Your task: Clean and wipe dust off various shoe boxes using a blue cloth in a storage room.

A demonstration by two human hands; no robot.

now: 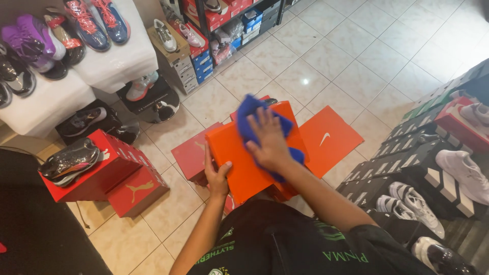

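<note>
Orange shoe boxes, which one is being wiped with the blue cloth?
The orange shoe box gripped by the left hand, under the right hand pressing the blue cloth; the other orange lid lies untouched on the floor.

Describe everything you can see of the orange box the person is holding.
The orange box is a plain, smooth shoebox, cardboard by its look, closed and tilted with its broad top face toward the camera. The left hand grips its near left edge, thumb on top. The right hand presses a blue cloth flat on its upper right part, hiding that corner. It sits above a red box and other orange boxes on the tiled floor. No print shows on the visible face.
</note>
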